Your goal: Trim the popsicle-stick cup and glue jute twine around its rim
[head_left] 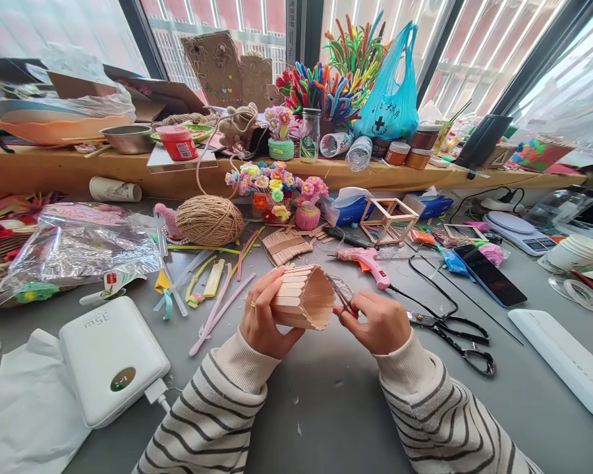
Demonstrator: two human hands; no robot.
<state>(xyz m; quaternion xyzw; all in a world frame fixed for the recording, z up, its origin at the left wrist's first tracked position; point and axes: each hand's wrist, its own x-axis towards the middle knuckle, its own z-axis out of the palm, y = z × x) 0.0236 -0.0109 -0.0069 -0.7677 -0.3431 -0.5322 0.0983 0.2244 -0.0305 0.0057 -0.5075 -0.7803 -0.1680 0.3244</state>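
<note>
Head view, contents as we list them: 1 hollow piece of pale wooden sticks, tilted on its side above the grey table, open end facing right. Our left hand grasps it, fingers over the top and thumb underneath. Our right hand pinches 1 slim metal tool, partly hidden by the fingers, tip at the open rim; whether tip and rim touch, we cannot tell. Beyond these, we record 1 flat panel of joined sticks, 1 pink glue gun and 1 open wooden frame. Right of our right hand: 1 pair of black-handled scissors; farther right, 1 dark phone. Left: 1 ball of twine, 1 white power bank with a cable attached.
</note>
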